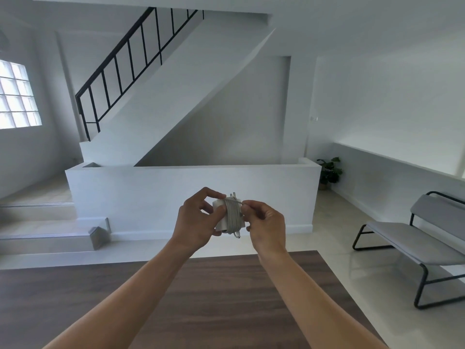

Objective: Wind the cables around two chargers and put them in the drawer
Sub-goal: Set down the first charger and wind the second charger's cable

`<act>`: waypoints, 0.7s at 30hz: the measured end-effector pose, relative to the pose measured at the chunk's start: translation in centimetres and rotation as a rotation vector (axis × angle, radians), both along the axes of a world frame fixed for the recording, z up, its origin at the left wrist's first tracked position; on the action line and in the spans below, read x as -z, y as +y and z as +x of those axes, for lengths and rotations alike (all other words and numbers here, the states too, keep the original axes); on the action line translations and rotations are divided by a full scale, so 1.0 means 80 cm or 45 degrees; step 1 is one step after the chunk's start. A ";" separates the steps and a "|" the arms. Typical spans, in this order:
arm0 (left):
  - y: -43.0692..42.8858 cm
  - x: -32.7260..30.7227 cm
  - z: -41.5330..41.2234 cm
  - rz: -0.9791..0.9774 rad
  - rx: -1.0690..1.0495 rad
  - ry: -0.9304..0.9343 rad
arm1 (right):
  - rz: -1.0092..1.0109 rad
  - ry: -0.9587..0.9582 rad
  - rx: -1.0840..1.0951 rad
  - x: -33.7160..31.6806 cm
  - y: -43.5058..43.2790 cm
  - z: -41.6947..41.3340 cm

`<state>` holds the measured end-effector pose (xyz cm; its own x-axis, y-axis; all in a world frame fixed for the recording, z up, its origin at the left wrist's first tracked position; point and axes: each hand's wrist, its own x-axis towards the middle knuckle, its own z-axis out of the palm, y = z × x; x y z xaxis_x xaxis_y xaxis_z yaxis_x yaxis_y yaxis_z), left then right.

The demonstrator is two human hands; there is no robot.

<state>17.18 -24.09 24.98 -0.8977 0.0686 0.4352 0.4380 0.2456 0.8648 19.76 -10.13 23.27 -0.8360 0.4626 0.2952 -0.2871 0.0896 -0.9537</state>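
The left hand (198, 219) grips a white charger (217, 204), thumb across its face, and the right hand (265, 221) pinches the loose end of the cable (230, 217) coiled round the brick. Both are raised in the air, a dark wooden table (226, 293) under the forearms, a grey bench (415, 244) off to the right

White charger (218, 214), cable (230, 214) wound around

No legible text anywhere.
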 end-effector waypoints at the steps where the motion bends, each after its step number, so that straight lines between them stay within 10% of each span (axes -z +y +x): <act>1: 0.002 0.001 0.000 0.003 -0.014 0.009 | 0.025 0.004 0.044 0.002 -0.002 -0.001; 11: 0.006 0.004 -0.002 0.063 -0.073 -0.007 | -0.439 -0.013 -0.095 0.011 -0.022 -0.005; 21: -0.002 0.000 -0.004 0.099 -0.108 0.019 | -0.268 0.040 -0.018 0.004 -0.029 -0.018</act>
